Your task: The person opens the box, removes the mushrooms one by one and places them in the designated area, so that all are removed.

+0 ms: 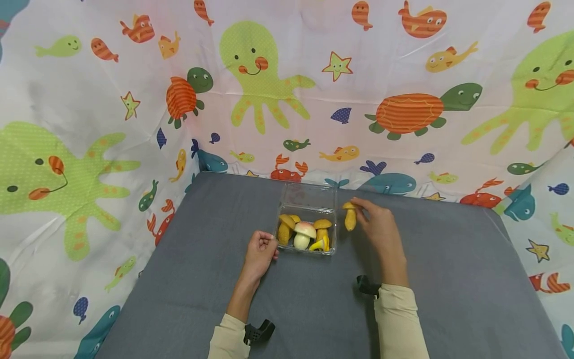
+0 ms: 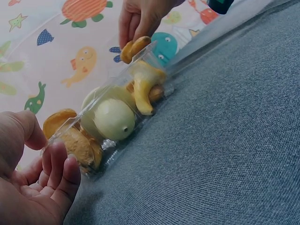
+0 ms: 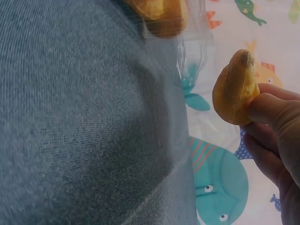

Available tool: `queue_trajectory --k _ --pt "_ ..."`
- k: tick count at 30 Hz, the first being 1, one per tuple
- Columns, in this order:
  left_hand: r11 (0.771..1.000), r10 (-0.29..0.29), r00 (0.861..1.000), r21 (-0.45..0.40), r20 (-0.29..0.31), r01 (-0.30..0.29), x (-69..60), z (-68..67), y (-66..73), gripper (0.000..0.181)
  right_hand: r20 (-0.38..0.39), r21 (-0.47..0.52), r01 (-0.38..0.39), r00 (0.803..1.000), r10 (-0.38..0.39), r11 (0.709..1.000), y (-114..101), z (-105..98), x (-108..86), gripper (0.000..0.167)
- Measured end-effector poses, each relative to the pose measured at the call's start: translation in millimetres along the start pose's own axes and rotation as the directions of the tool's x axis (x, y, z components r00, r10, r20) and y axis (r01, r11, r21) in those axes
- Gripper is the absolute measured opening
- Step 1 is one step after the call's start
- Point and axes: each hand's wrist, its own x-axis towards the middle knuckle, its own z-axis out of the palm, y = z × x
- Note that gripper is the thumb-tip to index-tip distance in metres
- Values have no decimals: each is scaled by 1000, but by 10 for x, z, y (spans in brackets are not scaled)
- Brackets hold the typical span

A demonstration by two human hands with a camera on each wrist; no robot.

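A clear plastic box [image 1: 306, 253] stands on the grey table with its lid [image 1: 314, 196] swung back. Inside lie a pale toy mushroom [image 1: 304, 234] with a pinkish cap, a yellow curved mushroom [image 1: 320, 244] and several brown-yellow ones, among them a brown-yellow mushroom [image 1: 286, 232] at the left end. My left hand [image 1: 261, 253] pinches the box's left rim between thumb and fingers. Just right of the box, my right hand [image 1: 380, 225] pinches another brown-yellow mushroom [image 3: 234, 91] by its cap; its stem points down in the head view.
Grey cloth [image 1: 211, 249] covers the table around the box. Behind it and at both sides hangs a white curtain [image 1: 309, 50] printed with sea animals, close to the back of the lid. Each wrist wears a dark camera mount [image 1: 259, 332].
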Motion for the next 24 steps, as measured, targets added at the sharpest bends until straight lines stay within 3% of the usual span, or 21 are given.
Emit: queue_trajectory --k 10,24 --pt "1000 -2 1000 -13 3 2 7 4 9 15 24 -13 1 1000 -1 1000 98 41 31 31" --pt "1000 -6 1000 -11 2 6 6 -3 -23 15 120 -8 -64 991 64 998 191 106 73 29"
